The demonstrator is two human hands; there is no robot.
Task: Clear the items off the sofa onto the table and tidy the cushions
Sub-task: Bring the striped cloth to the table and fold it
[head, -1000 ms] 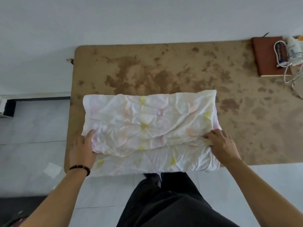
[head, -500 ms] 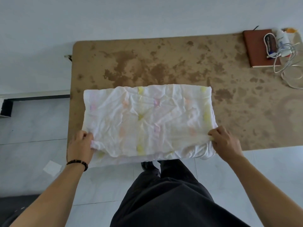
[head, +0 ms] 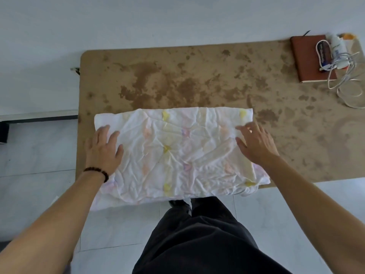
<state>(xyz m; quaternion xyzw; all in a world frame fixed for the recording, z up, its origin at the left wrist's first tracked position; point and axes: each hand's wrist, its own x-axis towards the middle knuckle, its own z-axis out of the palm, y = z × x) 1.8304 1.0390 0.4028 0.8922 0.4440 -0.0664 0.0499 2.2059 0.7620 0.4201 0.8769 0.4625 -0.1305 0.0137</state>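
Head view: a folded white cloth, crumpled and printed with faint yellow, pink and lilac spots, lay as a broad rectangle on the near left part of the counter. Its near edge hung slightly over the counter's front rim, and a lower layer showed along the right and near margins. The left grip lay flat on the cloth's left end, fingers straight and spread, pinching nothing, with the heel of the palm at the cloth's left border. The right grip lay flat on the cloth's right end in the same manner, fingers spread and pointing away from the person, and held nothing. A dark beaded bracelet circled the left wrist. Both bare forearms reached in from the lower corners.

The counter was a brown board with rounded corners, mottled with darker stains. At its far right corner, well apart from the cloth, lay a reddish-brown notebook. On the notebook rested a small white bottle, and a loosely coiled white cable spilled from it onto the counter. A small orange object sat just beyond the bottle; its kind could not be told.

Below the counter's front rim appeared the person's dark trousers and one dark shoe on a pale tiled floor.
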